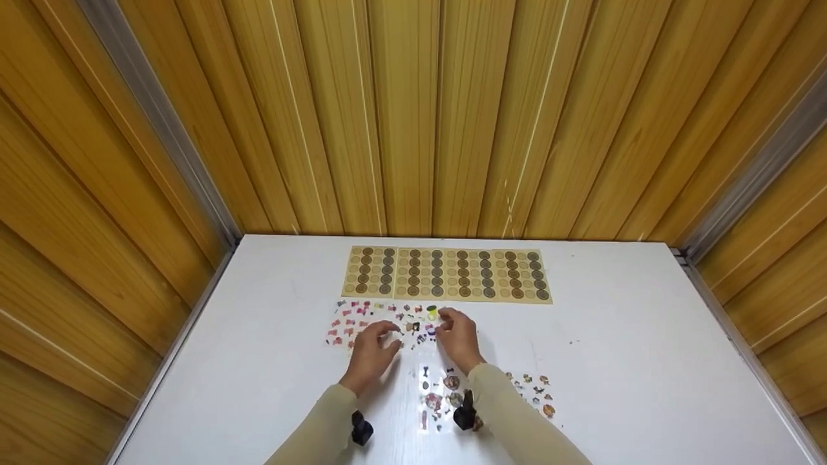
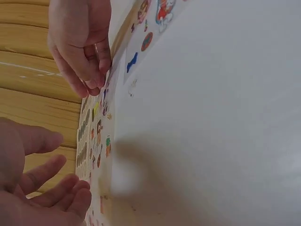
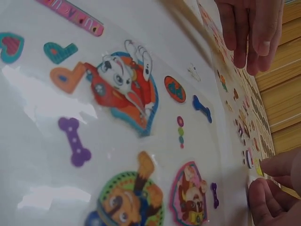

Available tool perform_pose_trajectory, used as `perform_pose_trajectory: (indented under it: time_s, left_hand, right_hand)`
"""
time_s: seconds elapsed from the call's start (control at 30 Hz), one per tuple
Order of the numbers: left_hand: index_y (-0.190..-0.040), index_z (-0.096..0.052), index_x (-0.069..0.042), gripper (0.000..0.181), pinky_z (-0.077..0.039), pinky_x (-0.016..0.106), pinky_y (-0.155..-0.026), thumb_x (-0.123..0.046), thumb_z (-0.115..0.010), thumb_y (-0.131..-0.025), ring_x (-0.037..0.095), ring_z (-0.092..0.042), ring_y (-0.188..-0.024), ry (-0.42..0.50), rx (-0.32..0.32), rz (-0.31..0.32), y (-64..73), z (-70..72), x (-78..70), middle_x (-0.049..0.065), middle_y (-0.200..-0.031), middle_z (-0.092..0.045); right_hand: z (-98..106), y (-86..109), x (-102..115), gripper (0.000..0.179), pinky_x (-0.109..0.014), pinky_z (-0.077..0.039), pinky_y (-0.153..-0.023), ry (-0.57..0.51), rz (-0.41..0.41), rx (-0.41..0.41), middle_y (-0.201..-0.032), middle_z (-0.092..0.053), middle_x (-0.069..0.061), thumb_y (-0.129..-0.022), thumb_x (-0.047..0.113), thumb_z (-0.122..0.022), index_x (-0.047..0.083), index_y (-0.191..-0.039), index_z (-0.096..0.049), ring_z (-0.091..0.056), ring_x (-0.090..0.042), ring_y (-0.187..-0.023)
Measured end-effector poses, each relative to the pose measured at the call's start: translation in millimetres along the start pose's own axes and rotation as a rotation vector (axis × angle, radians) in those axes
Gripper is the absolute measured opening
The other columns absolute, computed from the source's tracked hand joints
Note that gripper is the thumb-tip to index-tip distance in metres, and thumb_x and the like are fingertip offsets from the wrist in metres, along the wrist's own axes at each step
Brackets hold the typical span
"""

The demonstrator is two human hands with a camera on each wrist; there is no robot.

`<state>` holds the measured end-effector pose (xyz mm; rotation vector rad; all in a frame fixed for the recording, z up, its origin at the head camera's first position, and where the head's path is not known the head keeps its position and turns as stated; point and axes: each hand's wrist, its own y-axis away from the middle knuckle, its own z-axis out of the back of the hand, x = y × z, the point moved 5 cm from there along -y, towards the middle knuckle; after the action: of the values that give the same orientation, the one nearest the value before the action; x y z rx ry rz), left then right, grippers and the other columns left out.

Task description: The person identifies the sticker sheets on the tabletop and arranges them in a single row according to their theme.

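A sheet of small stickers (image 1: 349,323) lies on the white table, pink ones on its left, mixed ones on its right. My left hand (image 1: 371,352) hovers over its front middle, thumb and fingers apart, holding nothing; the left wrist view shows these fingers (image 2: 56,188) spread. At the sheet's right part is my right hand (image 1: 460,336), its fingertips beside a yellow sticker (image 1: 431,313). In the right wrist view its thumb and finger (image 3: 277,167) come close together by a whitish bit; whether they pinch it cannot be told.
Behind the sheet lies a tan strip of round stickers (image 1: 446,274) in rows. Closer to me are a clear sheet of cartoon dog stickers (image 1: 433,402) and, partly under my right forearm, another sticker sheet (image 1: 536,391). Wood-look panels (image 1: 407,129) wall the table's back and sides.
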<state>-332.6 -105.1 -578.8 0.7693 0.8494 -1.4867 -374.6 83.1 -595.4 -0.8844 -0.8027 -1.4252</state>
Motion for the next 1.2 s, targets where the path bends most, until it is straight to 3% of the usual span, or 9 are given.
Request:
perform_pose_trajectory:
  time_s: [0.13,0.23,0.37,0.53,0.67,0.83,1.03,1.2]
  left_hand:
    - [-0.109,-0.066,-0.001,0.022,-0.044,0.051,-0.105,-0.005,-0.065,-0.087,0.036,-0.057,-0.119,-0.07,0.095,-0.104,2.6,-7.7,-4.5,0.017,-0.12,-0.065]
    - [-0.104,-0.068,0.0,0.018,-0.049,0.048,-0.1,-0.005,-0.063,-0.087,0.033,-0.062,-0.11,-0.123,0.143,-0.122,2.7,-11.4,-5.2,0.016,-0.111,-0.068]
    - [-0.098,-0.071,0.0,0.015,-0.051,0.046,-0.096,-0.004,-0.06,-0.088,0.031,-0.065,-0.105,-0.17,0.154,-0.137,2.1,-13.5,-8.0,0.014,-0.104,-0.071]
    - [-0.105,-0.07,-0.003,0.019,-0.047,0.046,-0.102,-0.01,-0.062,-0.089,0.03,-0.061,-0.112,-0.286,0.155,-0.204,6.8,-16.7,-18.5,0.012,-0.11,-0.069]
    - [-0.123,-0.063,-0.005,0.043,-0.041,0.042,-0.11,-0.027,-0.07,-0.087,0.027,-0.054,-0.124,-0.414,0.264,-0.278,15.7,-27.2,-27.4,0.009,-0.127,-0.063]
    - [-0.138,-0.051,-0.007,0.079,-0.035,0.039,-0.115,-0.047,-0.077,-0.075,0.025,-0.046,-0.134,-0.525,0.422,-0.334,30.1,-43.0,-34.5,0.007,-0.144,-0.05]
    - [-0.145,-0.045,-0.013,0.094,-0.036,0.036,-0.115,-0.056,-0.079,-0.069,0.022,-0.043,-0.137,-0.631,0.52,-0.433,49.3,-58.0,-40.6,0.004,-0.149,-0.045]
    - [-0.148,-0.039,-0.016,0.101,-0.035,0.038,-0.115,-0.06,-0.078,-0.066,0.024,-0.039,-0.14,-0.688,0.562,-0.483,60.9,-64.8,-41.9,0.005,-0.154,-0.038]
  right_hand:
    - [4.5,1.6,0.5,0.036,-0.035,-0.055,-0.082,-0.012,0.015,0.012,-0.111,-0.066,-0.019,-0.081,-0.008,-0.065,-0.004,-0.117,-0.063,-0.062,-0.022,-0.09]
    - [8.2,3.3,0.3,0.033,-0.036,-0.055,-0.085,-0.017,0.012,0.032,-0.11,-0.066,-0.018,-0.083,-0.004,-0.066,-0.002,-0.116,-0.063,-0.062,-0.022,-0.093]
    - [14.4,6.6,1.3,0.028,-0.04,-0.055,-0.086,-0.011,0.053,0.077,-0.107,-0.067,-0.017,-0.084,-0.001,-0.066,-0.002,-0.112,-0.065,-0.064,-0.026,-0.094]
    - [24.1,13.0,1.6,0.022,-0.04,-0.055,-0.084,0.029,0.083,0.148,-0.104,-0.068,-0.014,-0.085,0.003,-0.068,0.001,-0.107,-0.067,-0.064,-0.026,-0.093]
    - [33.3,20.0,0.6,0.02,-0.038,-0.054,-0.083,0.071,0.088,0.184,-0.102,-0.068,-0.012,-0.084,0.005,-0.07,0.002,-0.104,-0.068,-0.063,-0.023,-0.092]
    - [41.9,28.0,-1.2,0.019,-0.037,-0.053,-0.083,0.086,0.133,0.198,-0.1,-0.069,-0.012,-0.083,0.006,-0.07,0.002,-0.102,-0.068,-0.063,-0.023,-0.091]
    - [48.3,33.9,-7.4,0.016,-0.032,-0.053,-0.08,0.091,0.115,0.205,-0.097,-0.068,-0.009,-0.083,0.007,-0.07,0.004,-0.099,-0.068,-0.063,-0.019,-0.088]
    - [52.3,38.5,-10.1,0.013,-0.031,-0.053,-0.08,0.103,0.098,0.214,-0.095,-0.068,-0.007,-0.084,0.008,-0.07,0.006,-0.097,-0.069,-0.063,-0.018,-0.088]
